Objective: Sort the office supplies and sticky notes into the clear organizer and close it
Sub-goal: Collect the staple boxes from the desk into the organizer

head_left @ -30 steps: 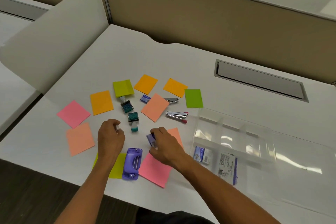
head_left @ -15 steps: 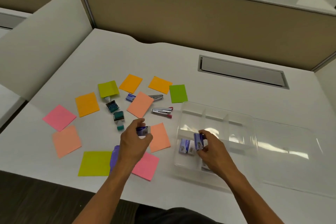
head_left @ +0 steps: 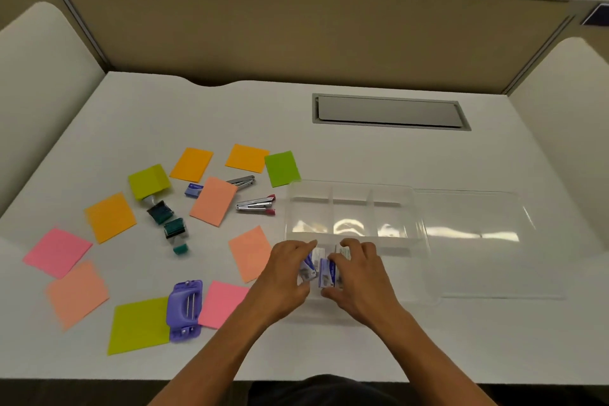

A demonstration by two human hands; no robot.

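The clear organizer (head_left: 354,189) lies open on the white desk, its lid (head_left: 478,241) flat to the right. Both hands are in its near long compartment. My left hand (head_left: 286,277) holds a small blue-and-white staple box (head_left: 307,269). My right hand (head_left: 359,277) grips another staple box (head_left: 327,275) beside it. Several sticky notes in pink, orange, yellow-green and peach lie scattered to the left. Among them are a purple hole punch (head_left: 184,310), two teal stamps (head_left: 168,219), two silver staplers (head_left: 255,203) and one more staple box (head_left: 193,189).
A grey cable hatch (head_left: 389,112) is set into the desk behind the organizer. Tan partition walls close the back, with rounded white dividers at both sides. The three far compartments of the organizer hold nothing.
My left hand carried a staple box from the desk's middle into the organizer's near compartment, joining my right hand there. The view shifted to the right.
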